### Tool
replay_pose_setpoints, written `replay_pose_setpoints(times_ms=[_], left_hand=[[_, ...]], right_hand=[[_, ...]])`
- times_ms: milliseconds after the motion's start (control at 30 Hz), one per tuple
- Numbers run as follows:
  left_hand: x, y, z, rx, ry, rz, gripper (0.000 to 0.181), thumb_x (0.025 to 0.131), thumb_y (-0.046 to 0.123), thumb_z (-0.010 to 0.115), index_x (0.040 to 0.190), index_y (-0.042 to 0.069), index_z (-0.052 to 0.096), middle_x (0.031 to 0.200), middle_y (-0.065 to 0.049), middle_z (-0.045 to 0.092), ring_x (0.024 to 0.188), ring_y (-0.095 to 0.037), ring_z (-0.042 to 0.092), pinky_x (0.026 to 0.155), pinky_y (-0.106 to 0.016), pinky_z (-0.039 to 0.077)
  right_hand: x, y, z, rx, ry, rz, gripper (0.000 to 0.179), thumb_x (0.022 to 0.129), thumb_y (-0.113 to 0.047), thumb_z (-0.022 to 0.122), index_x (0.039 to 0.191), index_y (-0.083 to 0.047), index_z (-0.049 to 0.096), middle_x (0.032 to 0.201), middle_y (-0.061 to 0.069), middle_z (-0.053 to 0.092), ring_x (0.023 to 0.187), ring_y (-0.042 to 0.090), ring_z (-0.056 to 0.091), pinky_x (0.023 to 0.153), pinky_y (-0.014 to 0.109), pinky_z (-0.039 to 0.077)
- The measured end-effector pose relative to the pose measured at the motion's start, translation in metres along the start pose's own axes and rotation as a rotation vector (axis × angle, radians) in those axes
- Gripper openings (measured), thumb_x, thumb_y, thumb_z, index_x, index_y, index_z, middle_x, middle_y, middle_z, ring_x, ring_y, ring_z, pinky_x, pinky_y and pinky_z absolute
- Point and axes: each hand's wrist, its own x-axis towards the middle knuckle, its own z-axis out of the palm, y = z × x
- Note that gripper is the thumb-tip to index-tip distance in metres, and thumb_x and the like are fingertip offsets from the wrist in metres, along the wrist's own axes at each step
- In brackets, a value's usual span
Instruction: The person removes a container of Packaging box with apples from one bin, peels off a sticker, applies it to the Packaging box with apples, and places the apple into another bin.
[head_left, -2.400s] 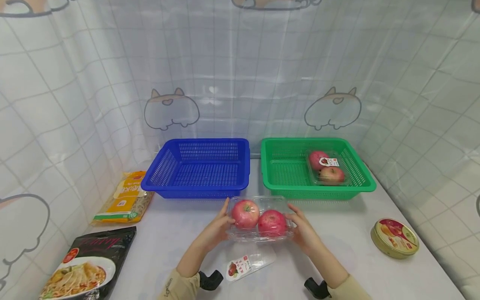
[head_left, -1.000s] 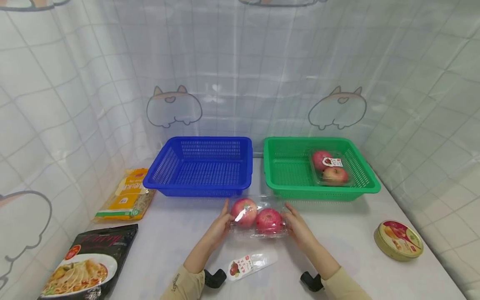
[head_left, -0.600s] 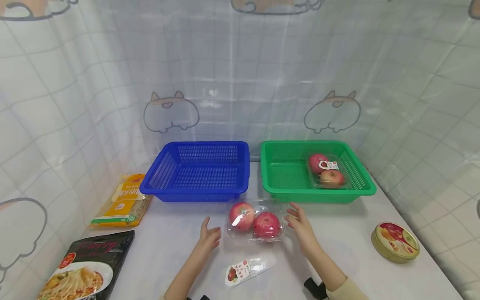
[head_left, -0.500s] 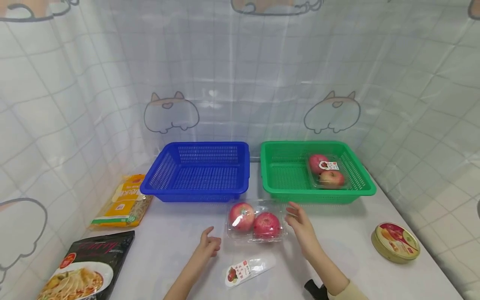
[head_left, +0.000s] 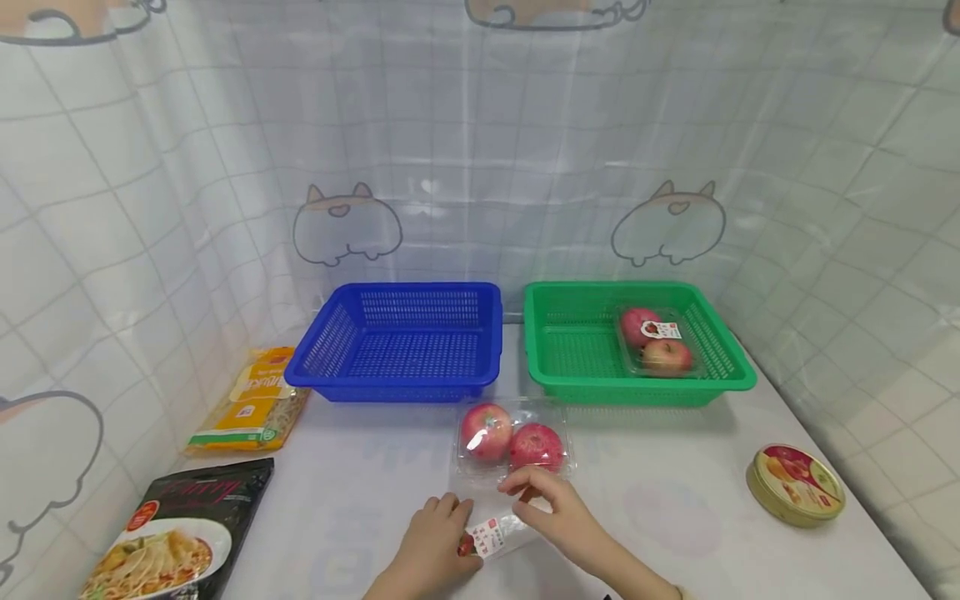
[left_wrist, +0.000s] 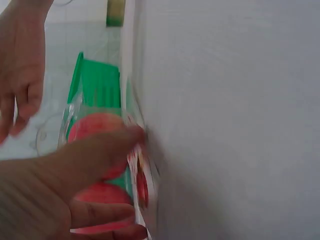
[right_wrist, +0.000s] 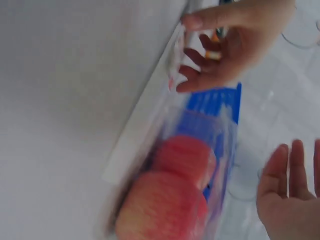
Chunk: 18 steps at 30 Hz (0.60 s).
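Observation:
A paper label strip with an apple picture and clear plastic tail (head_left: 491,537) lies on the white table. My left hand (head_left: 438,546) is at its left end, thumb and fingers spread on either side; in the left wrist view the thumb tip (left_wrist: 134,134) meets the label's edge. Over the strip's right end hovers my right hand (head_left: 555,517), fingers loosely bent, holding nothing. Just beyond both hands stands a clear plastic box (head_left: 566,437) with two red apples (head_left: 486,433), which also show large in the right wrist view.
A blue basket (head_left: 393,390) stands at the back left. The green basket (head_left: 630,387) beside it holds a similar labelled apple box (head_left: 660,342). A yellow food bag (head_left: 251,400) and black noodle pouch (head_left: 176,533) lie left; a round tin (head_left: 795,483) stands right.
Both hands let go of the apple box and drew back toward me. The left came to the label's left end, the right over its right end. The box stayed on the table.

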Motion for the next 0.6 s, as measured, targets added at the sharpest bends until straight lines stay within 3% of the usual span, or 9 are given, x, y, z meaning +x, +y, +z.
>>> replay_pose_setpoints(times_ms=[167,300,367,433,533,600], left_hand=[[0.004,0.003,0.001,0.002,0.001,0.056,0.043,0.063,0.031,0.080,0.095,0.007,0.065,0.078,0.006,0.045,0.068,-0.010,0.038,0.058,-0.024,0.033],[0.006,0.004,0.001,-0.111,-0.031,0.075,0.029,0.064,0.021,0.078,0.086,0.013,0.062,0.074,0.011,0.045,0.067,-0.006,0.038,0.058,-0.021,0.033],[0.007,0.005,0.000,-0.243,-0.063,0.064,0.025,0.066,0.016,0.076,0.085,0.013,0.061,0.071,0.012,0.046,0.064,-0.003,0.039,0.056,-0.019,0.035],[0.007,0.006,-0.001,-0.413,-0.093,0.046,0.020,0.070,0.013,0.075,0.085,0.013,0.061,0.073,0.013,0.054,0.068,-0.003,0.051,0.061,-0.018,0.043],[0.008,0.007,-0.005,-0.692,-0.133,0.006,0.018,0.074,0.011,0.074,0.086,0.008,0.062,0.083,0.004,0.064,0.084,-0.018,0.065,0.073,-0.026,0.053],[0.009,0.006,-0.008,-0.844,-0.151,-0.018,0.019,0.075,0.012,0.074,0.090,0.006,0.064,0.100,-0.004,0.066,0.103,-0.032,0.061,0.085,-0.036,0.051]], right_hand=[[-0.001,0.005,0.012,-0.234,-0.118,-0.045,0.026,0.083,-0.004,0.061,0.105,-0.016,0.062,0.105,-0.003,0.061,0.100,0.012,0.054,0.082,0.029,0.049],[0.000,0.003,0.018,-0.511,-0.184,-0.054,0.028,0.080,-0.009,0.064,0.107,-0.019,0.063,0.109,-0.006,0.058,0.105,0.013,0.053,0.087,0.031,0.047],[0.000,0.002,0.020,-0.623,-0.211,-0.077,0.029,0.080,-0.012,0.065,0.109,-0.017,0.063,0.111,-0.004,0.057,0.106,0.015,0.053,0.089,0.032,0.046],[0.000,0.001,0.023,-0.667,-0.227,-0.079,0.033,0.080,-0.014,0.066,0.112,-0.015,0.061,0.112,-0.002,0.058,0.107,0.016,0.053,0.089,0.031,0.047],[-0.001,0.001,0.025,-0.640,-0.232,-0.036,0.034,0.081,-0.014,0.066,0.114,-0.014,0.058,0.112,-0.003,0.059,0.107,0.014,0.054,0.089,0.031,0.047],[-0.001,0.002,0.025,-0.578,-0.221,0.006,0.031,0.083,-0.013,0.064,0.113,-0.015,0.056,0.109,-0.006,0.059,0.104,0.012,0.054,0.087,0.030,0.047]])
